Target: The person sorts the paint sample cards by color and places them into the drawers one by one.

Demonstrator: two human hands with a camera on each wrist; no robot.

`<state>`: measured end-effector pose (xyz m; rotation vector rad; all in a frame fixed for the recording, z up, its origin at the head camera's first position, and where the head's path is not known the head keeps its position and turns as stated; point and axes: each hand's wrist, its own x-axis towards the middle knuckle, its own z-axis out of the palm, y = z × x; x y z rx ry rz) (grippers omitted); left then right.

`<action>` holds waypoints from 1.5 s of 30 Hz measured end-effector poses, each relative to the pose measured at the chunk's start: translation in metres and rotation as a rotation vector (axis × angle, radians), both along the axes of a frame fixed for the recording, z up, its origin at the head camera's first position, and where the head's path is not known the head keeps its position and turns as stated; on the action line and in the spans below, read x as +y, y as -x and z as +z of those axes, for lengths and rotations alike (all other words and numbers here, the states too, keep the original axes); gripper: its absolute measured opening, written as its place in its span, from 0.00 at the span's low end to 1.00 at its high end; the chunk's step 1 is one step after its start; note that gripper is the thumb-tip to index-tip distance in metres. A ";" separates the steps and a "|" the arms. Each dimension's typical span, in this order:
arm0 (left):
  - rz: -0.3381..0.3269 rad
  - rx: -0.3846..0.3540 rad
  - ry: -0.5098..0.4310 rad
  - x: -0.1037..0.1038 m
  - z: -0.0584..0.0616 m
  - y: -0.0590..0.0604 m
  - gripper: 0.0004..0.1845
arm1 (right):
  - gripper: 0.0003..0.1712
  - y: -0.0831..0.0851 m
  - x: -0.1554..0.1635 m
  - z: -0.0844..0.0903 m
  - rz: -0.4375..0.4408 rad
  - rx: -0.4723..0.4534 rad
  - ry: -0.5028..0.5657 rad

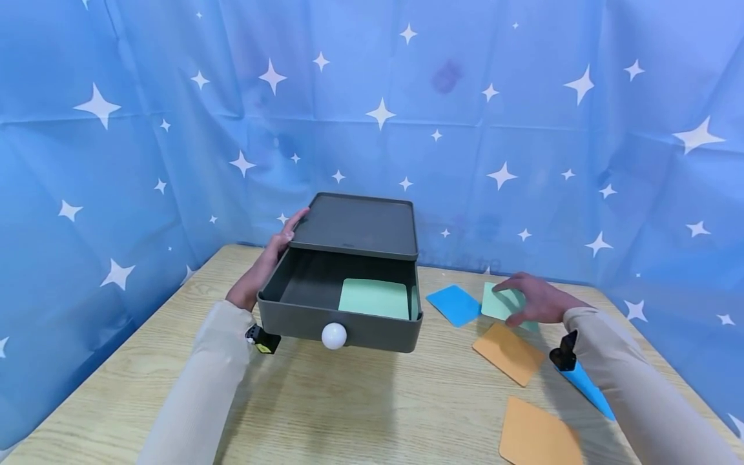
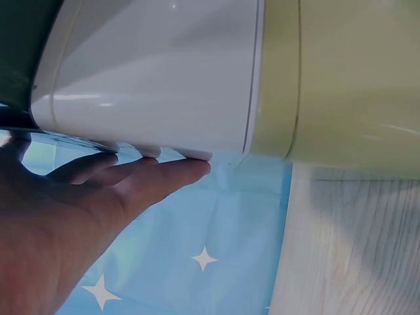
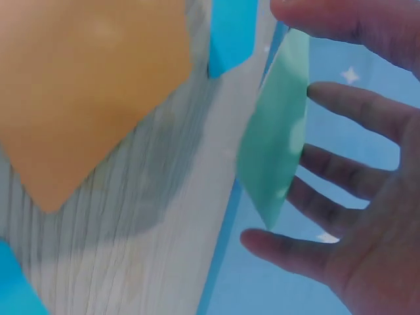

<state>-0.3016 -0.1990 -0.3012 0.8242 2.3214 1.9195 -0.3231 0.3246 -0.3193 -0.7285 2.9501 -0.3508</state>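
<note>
A dark grey drawer box (image 1: pixel 354 226) stands on the wooden table, its drawer (image 1: pixel 372 332) pulled out by the white knob (image 1: pixel 334 336). One light green card (image 1: pixel 374 298) lies inside the drawer. My left hand (image 1: pixel 273 255) rests flat against the box's left side, fingers straight, as the left wrist view shows (image 2: pixel 131 184). To the right, my right hand (image 1: pixel 537 300) holds a second green card (image 1: pixel 496 303) by its edges between thumb and spread fingers. The right wrist view shows this card (image 3: pixel 275 131) tipped up off the table in front of my palm (image 3: pixel 341 170).
A blue card (image 1: pixel 456 305) lies left of the right hand, an orange card (image 1: pixel 509 353) just in front of it, another orange card (image 1: pixel 537 436) near the front edge. A further blue card (image 1: pixel 587 387) sits partly under my right forearm. Blue starred curtain surrounds the table.
</note>
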 end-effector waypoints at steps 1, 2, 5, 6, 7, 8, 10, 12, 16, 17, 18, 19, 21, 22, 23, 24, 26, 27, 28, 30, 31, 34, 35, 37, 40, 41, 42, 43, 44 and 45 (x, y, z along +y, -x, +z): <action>-0.001 0.001 0.001 0.000 0.000 -0.001 0.32 | 0.40 -0.002 -0.002 0.001 -0.001 0.004 0.006; 0.000 0.005 0.004 0.000 0.000 -0.001 0.32 | 0.40 -0.003 -0.004 0.001 -0.003 0.007 0.012; 0.005 0.000 0.002 0.001 0.001 -0.002 0.32 | 0.40 -0.006 -0.010 0.003 -0.006 0.013 0.027; 0.003 -0.001 0.000 0.001 0.001 -0.002 0.32 | 0.39 -0.007 -0.011 0.004 -0.008 0.016 0.032; 0.000 -0.005 -0.003 0.002 0.001 -0.002 0.32 | 0.39 -0.008 -0.013 0.004 -0.010 0.020 0.037; -0.001 -0.003 -0.003 0.002 0.002 -0.002 0.32 | 0.39 -0.009 -0.014 0.005 -0.013 0.024 0.041; -0.007 -0.002 -0.004 0.002 0.002 -0.002 0.32 | 0.38 -0.010 -0.017 0.007 -0.013 0.033 0.047; -0.011 0.005 -0.003 0.002 0.002 -0.001 0.33 | 0.37 -0.010 -0.019 0.009 -0.005 0.041 0.050; -0.005 0.002 -0.006 0.002 0.002 0.000 0.33 | 0.36 -0.010 -0.026 0.014 0.018 0.049 0.072; -0.009 0.000 -0.012 0.002 0.002 0.000 0.33 | 0.36 -0.011 -0.028 0.016 0.022 0.051 0.077; -0.011 -0.004 -0.015 0.002 0.001 0.000 0.33 | 0.36 -0.011 -0.030 0.016 0.027 0.055 0.083; -0.014 -0.007 -0.016 0.002 0.001 0.000 0.33 | 0.36 -0.012 -0.031 0.017 0.030 0.057 0.088; -0.016 -0.009 -0.019 0.002 0.000 0.001 0.33 | 0.36 -0.013 -0.035 0.018 0.038 0.063 0.093; -0.015 -0.008 -0.017 0.002 -0.001 0.001 0.32 | 0.35 -0.014 -0.037 0.018 0.041 0.064 0.093; -0.013 -0.007 -0.016 0.002 -0.001 0.001 0.32 | 0.35 -0.014 -0.038 0.018 0.045 0.067 0.092; -0.010 -0.005 -0.013 0.001 -0.001 0.001 0.32 | 0.35 -0.014 -0.040 0.018 0.049 0.068 0.092; -0.010 -0.003 -0.015 0.001 -0.001 0.001 0.32 | 0.35 -0.015 -0.043 0.019 0.052 0.064 0.096; -0.011 -0.002 -0.015 0.000 -0.001 0.001 0.32 | 0.35 -0.015 -0.045 0.020 0.053 0.063 0.098; -0.010 -0.002 -0.014 0.000 -0.001 0.001 0.32 | 0.35 -0.015 -0.046 0.022 0.056 0.063 0.098; -0.012 -0.004 -0.016 0.000 0.000 0.001 0.32 | 0.34 -0.016 -0.049 0.025 0.065 0.065 0.104; -0.012 -0.006 -0.016 0.000 0.000 0.001 0.32 | 0.34 -0.017 -0.051 0.026 0.070 0.067 0.108; -0.004 -0.004 -0.007 0.000 0.000 0.001 0.32 | 0.34 -0.019 -0.055 0.032 0.086 0.074 0.127; -0.004 -0.003 -0.008 0.001 0.000 0.001 0.32 | 0.34 -0.020 -0.056 0.033 0.086 0.076 0.134; -0.003 -0.002 -0.011 0.001 0.000 0.001 0.32 | 0.34 -0.021 -0.058 0.036 0.086 0.085 0.147; -0.003 0.000 -0.013 0.001 0.000 0.001 0.32 | 0.33 -0.023 -0.061 0.040 0.082 0.100 0.150; -0.004 0.001 -0.012 0.002 0.000 0.000 0.32 | 0.33 -0.024 -0.062 0.041 0.084 0.106 0.148; -0.004 0.002 -0.012 0.002 0.000 0.000 0.32 | 0.33 -0.024 -0.063 0.042 0.088 0.112 0.147; -0.003 0.004 -0.011 0.002 0.000 0.000 0.32 | 0.32 -0.025 -0.064 0.042 0.092 0.119 0.144; -0.004 0.008 -0.009 0.002 0.000 0.000 0.32 | 0.32 -0.026 -0.065 0.043 0.097 0.125 0.141; -0.004 0.012 -0.007 0.002 0.000 0.000 0.32 | 0.32 -0.027 -0.066 0.044 0.103 0.133 0.139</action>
